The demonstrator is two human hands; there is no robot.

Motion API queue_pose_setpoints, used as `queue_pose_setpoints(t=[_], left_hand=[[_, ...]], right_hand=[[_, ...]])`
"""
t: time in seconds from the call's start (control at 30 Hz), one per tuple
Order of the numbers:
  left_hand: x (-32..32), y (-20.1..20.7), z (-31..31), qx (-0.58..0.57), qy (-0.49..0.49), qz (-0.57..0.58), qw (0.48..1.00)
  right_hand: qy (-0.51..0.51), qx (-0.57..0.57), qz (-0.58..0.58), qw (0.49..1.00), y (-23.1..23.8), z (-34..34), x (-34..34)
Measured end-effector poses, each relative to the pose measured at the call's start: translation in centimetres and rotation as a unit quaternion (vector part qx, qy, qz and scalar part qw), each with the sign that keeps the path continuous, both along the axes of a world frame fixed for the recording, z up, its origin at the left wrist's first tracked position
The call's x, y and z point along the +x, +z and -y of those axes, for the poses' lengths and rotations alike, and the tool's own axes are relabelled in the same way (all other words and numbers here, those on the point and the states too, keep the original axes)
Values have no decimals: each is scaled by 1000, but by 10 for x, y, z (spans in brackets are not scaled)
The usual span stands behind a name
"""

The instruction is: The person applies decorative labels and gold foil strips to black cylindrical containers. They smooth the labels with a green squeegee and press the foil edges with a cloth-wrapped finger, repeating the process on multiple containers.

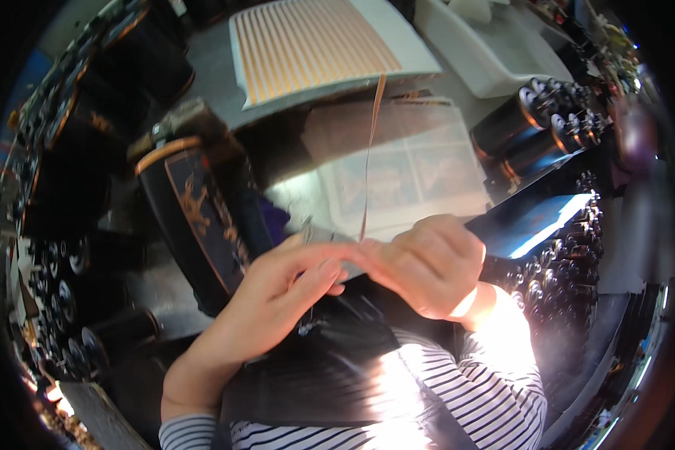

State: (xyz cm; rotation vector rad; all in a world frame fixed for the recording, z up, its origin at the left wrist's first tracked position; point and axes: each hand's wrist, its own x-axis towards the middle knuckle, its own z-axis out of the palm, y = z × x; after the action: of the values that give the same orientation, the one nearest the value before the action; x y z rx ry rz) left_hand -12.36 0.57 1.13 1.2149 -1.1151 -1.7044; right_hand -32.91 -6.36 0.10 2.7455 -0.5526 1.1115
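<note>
In front of my chest both hands meet at the lower end of a thin gold-edged strip. The strip runs up, narrow and taut, to the near edge of a sheet of striped gold strips. My right hand is closed, its fingers curled and pinching the strip's end. My left hand has its index finger stretched to that same spot, with thumb and other fingers bent together below; what they hold is hidden. Left of my hands, a black canister with gold rims and a gold pattern lies tilted.
Pale translucent sheets lie beyond my hands. A white plastic tub stands at the far right. Black cylinders with shiny round fittings crowd the right side, and more dark canisters line the left. A glossy dark panel reflects light.
</note>
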Motion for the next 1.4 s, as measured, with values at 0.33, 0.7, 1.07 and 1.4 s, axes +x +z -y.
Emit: queue_pose_setpoints(t=[0.33,0.7,1.07,1.4], left_hand=[[12,20,-60,-278,30,568,774],[62,-17,-113,-103,299,341,885],[77,-24,-106,-172,256,318,897],[80,-41,-104,-103,319,334,881]], right_hand=[[146,625,33,766,-4,-14,53],[129,603,18,787,-18,-35,94],[144,546,-28,825,-4,-37,105],[73,588,0,805,-23,-37,110]])
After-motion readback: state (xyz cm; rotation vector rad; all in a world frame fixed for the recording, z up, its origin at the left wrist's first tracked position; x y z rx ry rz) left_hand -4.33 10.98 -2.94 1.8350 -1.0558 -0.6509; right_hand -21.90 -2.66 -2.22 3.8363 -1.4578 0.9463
